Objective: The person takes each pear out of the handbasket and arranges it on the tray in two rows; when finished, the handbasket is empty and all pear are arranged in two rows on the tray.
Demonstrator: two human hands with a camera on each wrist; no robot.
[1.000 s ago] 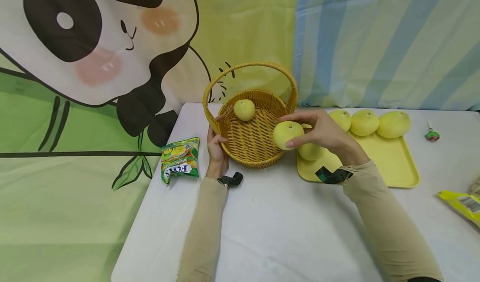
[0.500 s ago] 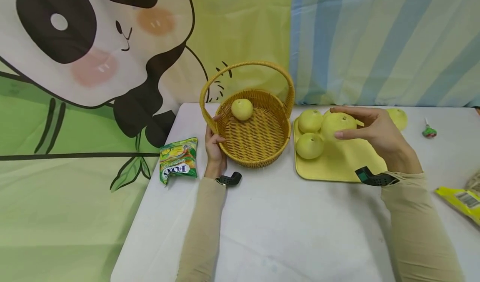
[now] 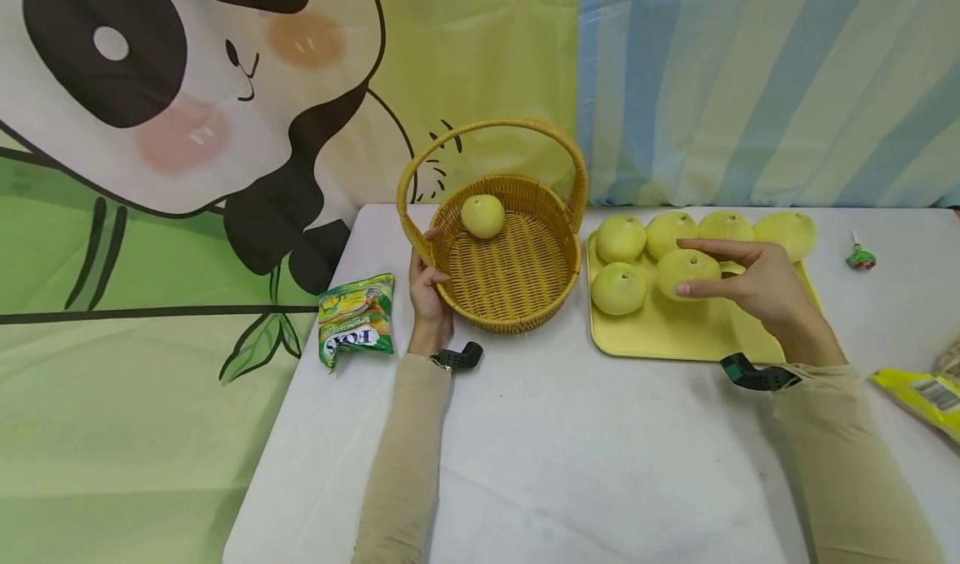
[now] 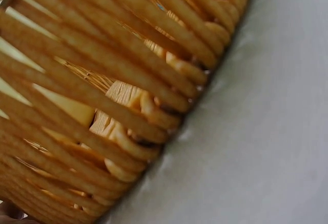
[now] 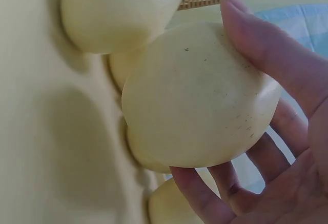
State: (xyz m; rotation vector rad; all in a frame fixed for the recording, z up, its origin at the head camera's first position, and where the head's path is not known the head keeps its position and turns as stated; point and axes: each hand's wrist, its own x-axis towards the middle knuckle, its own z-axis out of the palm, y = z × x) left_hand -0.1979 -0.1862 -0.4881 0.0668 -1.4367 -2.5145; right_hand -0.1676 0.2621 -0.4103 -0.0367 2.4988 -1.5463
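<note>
My left hand (image 3: 429, 297) holds the left side of a wicker basket (image 3: 517, 321), its thumb against the basket's outer wall near the handle. A pale yellow round fruit (image 3: 482, 216) lies in the back left of the basket. Woven strands of the basket (image 4: 118, 106) fill much of the left wrist view. Over the yellow tray (image 3: 652, 343), my right hand (image 3: 772, 289) grips another pale yellow round fruit (image 3: 687, 274) between thumb and fingers. In the right wrist view this speckled fruit (image 5: 200, 96) appears slightly off the tray. Several like fruits (image 3: 618, 289) sit along the tray's back and left.
A green candy bag (image 3: 357, 321) lies left of the basket. Right of the tray are a lollipop (image 3: 860, 257) and a yellow packet (image 3: 922, 397). A printed cloth (image 3: 487, 39) hangs behind the white table (image 3: 585, 456).
My right hand has moved right with a fruit, from beside the basket's rim to over the tray, then slightly lower and nearer. The left hand has kept its hold on the basket.
</note>
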